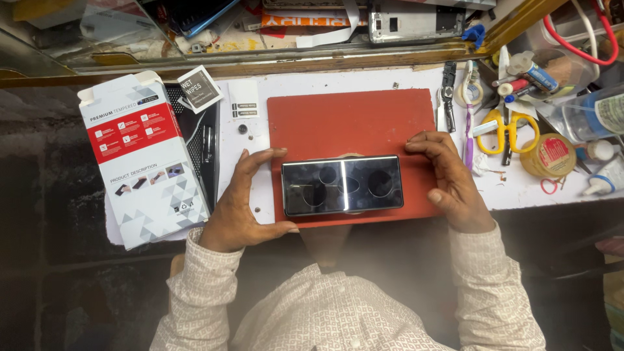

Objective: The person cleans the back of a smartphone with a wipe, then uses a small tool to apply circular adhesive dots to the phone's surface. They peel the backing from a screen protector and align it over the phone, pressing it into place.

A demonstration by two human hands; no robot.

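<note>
A: Starting at the left, what lies on the bench?

B: A white and red screen-protector box [144,159], lying flat and partly over a black mesh-patterned piece. Just right of its top corner sits a small dark wipe sachet [199,89].

A: And the hands?

B: The left hand [242,201] is spread, fingers and thumb apart, clamped against the left short end of a smartphone [342,185]. The phone lies face up across the lower part of a red work mat [351,117], its dark glass mirroring round shapes.

A: The other side?

B: The right hand [448,179] curls its fingers over the phone's right end, pinning it there.

A: How far along does it look?

B: I judge the wipe unopened and the box closed; whether a protector is already on the glass I cannot tell. Yellow-handled scissors [507,130] lie further right among tubes.
</note>
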